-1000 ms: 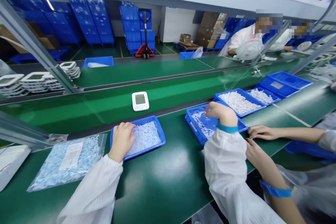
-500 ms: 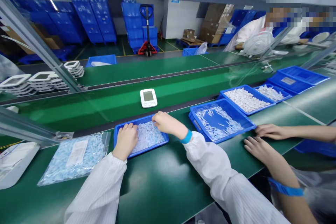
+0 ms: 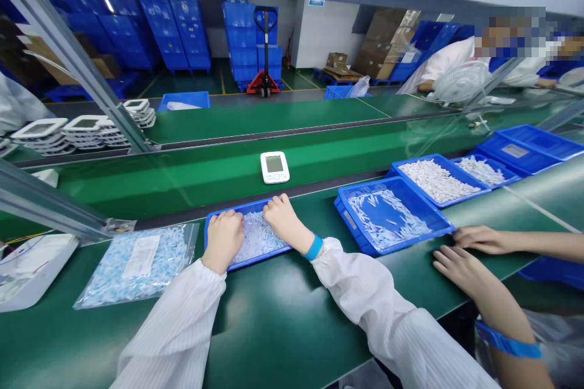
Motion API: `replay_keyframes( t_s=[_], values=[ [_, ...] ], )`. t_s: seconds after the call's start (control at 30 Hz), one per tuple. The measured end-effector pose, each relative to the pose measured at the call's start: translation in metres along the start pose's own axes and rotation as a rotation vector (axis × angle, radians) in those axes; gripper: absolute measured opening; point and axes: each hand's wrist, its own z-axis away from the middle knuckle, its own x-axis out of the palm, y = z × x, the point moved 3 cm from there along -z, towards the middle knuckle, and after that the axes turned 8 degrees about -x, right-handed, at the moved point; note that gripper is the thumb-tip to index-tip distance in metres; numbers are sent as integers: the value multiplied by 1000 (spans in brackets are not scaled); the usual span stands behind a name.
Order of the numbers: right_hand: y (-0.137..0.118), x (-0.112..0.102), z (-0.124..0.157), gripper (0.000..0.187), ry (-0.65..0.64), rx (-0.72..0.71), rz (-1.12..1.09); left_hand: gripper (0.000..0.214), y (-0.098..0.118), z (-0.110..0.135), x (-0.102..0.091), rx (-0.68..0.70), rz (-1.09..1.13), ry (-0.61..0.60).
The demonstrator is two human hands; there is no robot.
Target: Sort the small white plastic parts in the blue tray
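My left hand [image 3: 223, 237] is over the left end of a shallow blue tray [image 3: 262, 259], its fingers curled down toward small pale blue and white plastic pieces [image 3: 253, 235]. My right hand [image 3: 286, 220], with a blue band at the wrist, bends its fingers down at the tray's far right side. Both sets of fingertips are hidden, so whatever they hold does not show. Left of the tray lies a clear labelled bag [image 3: 137, 261] full of similar pieces. Beyond the tray, a white device with a grey screen [image 3: 275, 168] lies on the green belt.
To the right stand a larger blue tray [image 3: 387, 216] of scattered pieces and another tray [image 3: 438, 181] heaped with white ones. A co-worker's hands [image 3: 465, 264] rest near it. White devices [image 3: 41, 134] are stacked behind a metal post [image 3: 86, 67]. A white bin [image 3: 34, 273] sits left.
The view has shifted, so most things appear farther right. My right hand has come slightly left, closer to my left hand. The white device has slid a little rightward along the belt.
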Motion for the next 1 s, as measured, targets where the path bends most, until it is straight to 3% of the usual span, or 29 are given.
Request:
replay_keyframes(
  t_s=[0.23,0.4,0.5,0.57,0.7,0.77,0.87,1.0],
  values=[
    [1,-3,-2,17,35,35,2,23,0,-1,2,-9,-28,-18],
    [-6,-10,-1,15,137,-23,-50,24,1,0,6,24,-88,-56],
    [-12,-9,-2,16,207,-48,-280,26,1,0,8,40,-87,-71],
    [-13,-3,-5,18,241,-26,-556,26,2,0,7,50,-77,-64],
    [-6,17,-13,15,253,164,-1239,25,2,0,2,31,-9,-15],
    [-2,24,-15,17,273,260,-1461,24,1,-1,-2,-2,63,42],
    [2,26,-16,22,335,304,-1577,23,1,-1,-5,-30,196,142],
    [5,22,-15,17,421,307,-1555,22,2,-2,-5,15,366,195]
  ],
)
